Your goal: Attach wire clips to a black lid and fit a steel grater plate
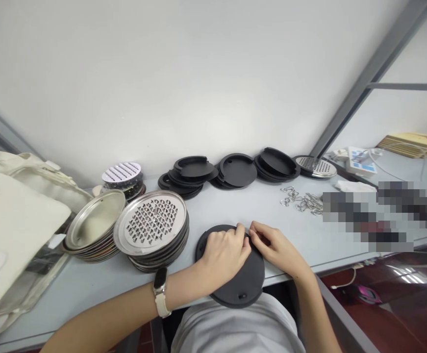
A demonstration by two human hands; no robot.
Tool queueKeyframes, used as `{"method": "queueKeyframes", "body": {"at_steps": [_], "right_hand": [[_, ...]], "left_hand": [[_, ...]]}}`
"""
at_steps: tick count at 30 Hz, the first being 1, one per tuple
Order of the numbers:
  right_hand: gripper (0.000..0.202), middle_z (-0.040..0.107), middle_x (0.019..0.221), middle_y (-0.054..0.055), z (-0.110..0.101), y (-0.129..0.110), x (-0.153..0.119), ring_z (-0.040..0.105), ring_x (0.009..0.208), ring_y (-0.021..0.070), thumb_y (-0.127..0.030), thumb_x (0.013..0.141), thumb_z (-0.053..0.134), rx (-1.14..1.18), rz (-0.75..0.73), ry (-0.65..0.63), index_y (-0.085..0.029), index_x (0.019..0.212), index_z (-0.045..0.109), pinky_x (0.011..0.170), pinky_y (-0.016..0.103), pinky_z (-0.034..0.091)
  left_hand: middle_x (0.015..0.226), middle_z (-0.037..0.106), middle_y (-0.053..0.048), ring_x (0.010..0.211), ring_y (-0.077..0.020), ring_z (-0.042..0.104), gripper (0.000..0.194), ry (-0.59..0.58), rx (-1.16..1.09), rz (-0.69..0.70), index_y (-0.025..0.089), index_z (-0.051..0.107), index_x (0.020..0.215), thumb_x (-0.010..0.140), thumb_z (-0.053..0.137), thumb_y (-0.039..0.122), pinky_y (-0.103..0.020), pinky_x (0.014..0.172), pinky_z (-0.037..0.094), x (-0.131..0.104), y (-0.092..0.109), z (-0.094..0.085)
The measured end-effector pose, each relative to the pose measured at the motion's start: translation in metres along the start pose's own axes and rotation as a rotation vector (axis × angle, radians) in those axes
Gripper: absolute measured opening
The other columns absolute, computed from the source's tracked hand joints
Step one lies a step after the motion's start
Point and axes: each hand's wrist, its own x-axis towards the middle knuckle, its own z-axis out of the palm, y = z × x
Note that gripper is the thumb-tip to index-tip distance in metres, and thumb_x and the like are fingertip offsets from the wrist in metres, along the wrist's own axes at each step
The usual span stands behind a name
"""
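Left hand: fingers bent narrow over the far rim of a black disc, near its right side. Right hand: thumb and fingers drawn close at that same rim, tips almost meeting the left ones. We couldn't tell what, if anything, they pinched; knuckles hid it. The disc lay flat, its near part past the edge of the surface, by our lap.

How far along: the disc looked mid-handling, with no metal plate on its visible face. Loose metal clips lay in a heap ahead to the right; we saw none fixed to the disc. Along the wall we had three black piles, bare on top, and rightmost a grater that seemed seated in a black piece, so probably joined.

To our left, a grater stack and a plate stack stood separate from the black parts, apparently unpaired. Beyond: a lavender grater, and a cream bag far left.
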Motion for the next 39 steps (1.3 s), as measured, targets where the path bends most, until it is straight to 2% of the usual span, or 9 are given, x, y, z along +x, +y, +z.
{"method": "queueKeyframes", "body": {"at_steps": [15, 22, 28, 39], "right_hand": [[0.027, 0.041, 0.059, -0.005, 0.0003, -0.0016, 0.0002, 0.039, 0.054, 0.0113, -0.03, 0.094, 0.038, 0.012, 0.01, 0.007, -0.021, 0.07, 0.039, 0.053, 0.023, 0.033], [0.027, 0.043, 0.061, -0.004, -0.0009, -0.001, 0.0012, 0.042, 0.057, 0.0122, -0.024, 0.093, 0.038, -0.046, -0.032, -0.012, -0.021, 0.067, 0.037, 0.056, 0.024, 0.034], [0.026, 0.047, 0.064, -0.003, -0.0015, 0.0003, 0.0013, 0.045, 0.06, 0.0133, -0.024, 0.094, 0.037, -0.065, -0.032, -0.037, -0.021, 0.068, 0.04, 0.058, 0.025, 0.035], [0.027, 0.047, 0.065, -0.003, -0.0013, 0.0013, 0.0007, 0.045, 0.061, 0.0135, -0.026, 0.095, 0.036, -0.057, -0.032, -0.05, -0.021, 0.069, 0.038, 0.059, 0.026, 0.034]], "left_hand": [[0.075, 0.066, -0.004, 0.064, -0.0214, 0.064, 0.017, -0.007, 0.024, -0.005, 0.018, 0.053, 0.101, 0.093, 0.042, 0.029, -0.029, 0.056, 0.047, -0.0016, 0.0004, -0.0005], [0.076, 0.067, -0.003, 0.064, -0.0214, 0.065, 0.018, 0.0, 0.013, -0.011, 0.02, 0.052, 0.104, 0.092, 0.042, 0.029, -0.029, 0.056, 0.047, -0.0014, 0.0, 0.0007], [0.075, 0.067, -0.003, 0.063, -0.0212, 0.064, 0.019, 0.009, 0.019, -0.009, 0.019, 0.052, 0.105, 0.092, 0.042, 0.029, -0.028, 0.055, 0.047, -0.0009, -0.0005, 0.0014], [0.073, 0.066, -0.003, 0.062, -0.0211, 0.064, 0.019, 0.036, 0.029, 0.026, 0.018, 0.052, 0.105, 0.093, 0.042, 0.027, -0.028, 0.054, 0.046, -0.0005, -0.0008, 0.0028]]}}
